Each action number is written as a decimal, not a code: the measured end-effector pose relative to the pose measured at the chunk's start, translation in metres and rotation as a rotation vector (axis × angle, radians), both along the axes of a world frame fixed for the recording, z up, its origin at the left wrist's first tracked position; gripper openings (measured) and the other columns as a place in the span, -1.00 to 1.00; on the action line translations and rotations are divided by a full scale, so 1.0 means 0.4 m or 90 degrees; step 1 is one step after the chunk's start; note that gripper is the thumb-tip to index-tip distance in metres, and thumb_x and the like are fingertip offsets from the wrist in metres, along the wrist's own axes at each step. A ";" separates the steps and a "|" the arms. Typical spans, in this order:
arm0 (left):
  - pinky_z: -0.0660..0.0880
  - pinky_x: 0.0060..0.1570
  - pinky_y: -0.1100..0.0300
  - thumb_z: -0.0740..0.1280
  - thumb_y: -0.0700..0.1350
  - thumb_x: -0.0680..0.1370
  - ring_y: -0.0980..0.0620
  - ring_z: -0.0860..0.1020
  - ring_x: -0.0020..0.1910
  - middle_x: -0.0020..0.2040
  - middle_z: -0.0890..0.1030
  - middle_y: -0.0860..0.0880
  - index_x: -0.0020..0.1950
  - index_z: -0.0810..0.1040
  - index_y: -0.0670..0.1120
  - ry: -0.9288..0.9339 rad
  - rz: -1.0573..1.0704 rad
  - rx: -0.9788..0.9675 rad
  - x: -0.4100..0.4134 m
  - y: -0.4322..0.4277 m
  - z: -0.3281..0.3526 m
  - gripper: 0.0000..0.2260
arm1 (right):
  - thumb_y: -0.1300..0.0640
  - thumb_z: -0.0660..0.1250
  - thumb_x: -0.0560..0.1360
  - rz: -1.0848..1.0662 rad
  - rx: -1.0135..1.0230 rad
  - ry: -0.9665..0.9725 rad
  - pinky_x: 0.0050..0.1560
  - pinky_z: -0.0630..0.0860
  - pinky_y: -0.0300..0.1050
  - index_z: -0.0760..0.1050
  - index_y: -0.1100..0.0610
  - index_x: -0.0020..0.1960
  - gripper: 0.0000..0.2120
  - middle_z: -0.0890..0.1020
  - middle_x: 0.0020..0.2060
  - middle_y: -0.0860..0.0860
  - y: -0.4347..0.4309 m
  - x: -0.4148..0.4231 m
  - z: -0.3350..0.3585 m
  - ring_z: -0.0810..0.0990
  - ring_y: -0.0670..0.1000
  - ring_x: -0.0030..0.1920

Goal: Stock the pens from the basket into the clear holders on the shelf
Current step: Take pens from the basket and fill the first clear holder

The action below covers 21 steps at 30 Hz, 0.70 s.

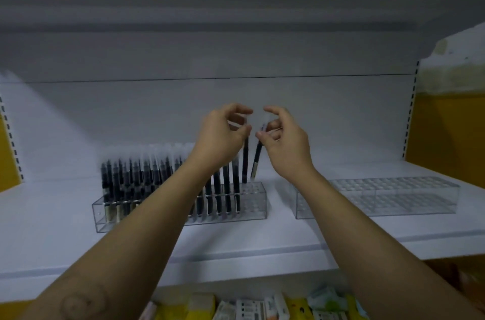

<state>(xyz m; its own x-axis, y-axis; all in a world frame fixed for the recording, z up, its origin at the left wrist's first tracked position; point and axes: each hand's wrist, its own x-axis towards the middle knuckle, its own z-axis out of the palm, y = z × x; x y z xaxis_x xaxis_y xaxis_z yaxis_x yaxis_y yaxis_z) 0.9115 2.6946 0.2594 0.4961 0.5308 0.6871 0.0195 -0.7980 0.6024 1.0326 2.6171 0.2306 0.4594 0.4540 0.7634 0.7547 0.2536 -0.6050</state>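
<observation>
A clear holder point(256, 197) stands on the white shelf point(236, 243), filled from its left end with several dark pens point(136, 178) with clear caps; its right end has bare holes. My left hand point(223, 136) pinches the top of one dark pen point(245, 162) whose tip is at the holder's right part. My right hand point(283, 138) pinches another dark pen point(256, 159), tilted, with its tip just above the holder's right end. A second clear holder point(378, 196) lies to the right with no pens in it. No basket is in view.
The shelf's white back panel rises behind the holders. Slotted uprights point(410, 110) and yellow side walls flank the shelf. Below the shelf's front edge, packaged goods point(262, 306) lie on a lower level.
</observation>
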 end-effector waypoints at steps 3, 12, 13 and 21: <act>0.56 -0.18 0.24 0.36 -0.16 0.56 0.12 0.62 -0.10 0.01 0.59 0.06 0.18 0.56 0.04 -0.007 0.008 0.011 0.008 0.002 0.003 -0.79 | 0.22 0.39 0.52 -0.002 -0.007 0.010 -0.28 0.42 -0.50 0.43 0.00 0.33 -0.59 0.49 -0.22 -0.13 0.005 0.007 -0.010 0.49 -0.29 -0.34; 0.50 -0.23 0.37 0.35 -0.18 0.56 0.16 0.60 -0.13 -0.03 0.57 0.07 0.18 0.57 -0.01 0.004 0.052 0.040 0.019 0.009 0.011 -0.79 | 0.18 0.36 0.55 0.013 -0.167 -0.074 -0.07 0.57 -0.09 0.36 -0.12 0.39 -0.52 0.52 -0.09 -0.09 0.015 -0.005 -0.068 0.54 -0.08 -0.17; 0.49 -0.24 0.37 0.35 -0.17 0.57 0.16 0.60 -0.12 -0.02 0.57 0.07 0.18 0.57 0.00 0.006 0.058 0.044 0.017 0.010 0.011 -0.80 | 0.18 0.35 0.55 0.013 -0.183 -0.073 -0.06 0.57 -0.08 0.33 -0.16 0.41 -0.50 0.51 -0.09 -0.08 0.014 -0.006 -0.076 0.54 -0.06 -0.16; 0.38 -0.43 0.46 0.36 -0.16 0.57 0.21 0.54 -0.27 -0.07 0.57 0.06 0.15 0.57 -0.02 0.033 0.072 0.054 0.021 0.000 0.022 -0.82 | 0.22 0.24 0.60 -0.014 -0.282 -0.079 -0.13 0.61 -0.01 0.08 -0.23 0.50 -0.37 0.60 -0.14 0.00 0.002 -0.035 -0.094 0.61 0.02 -0.22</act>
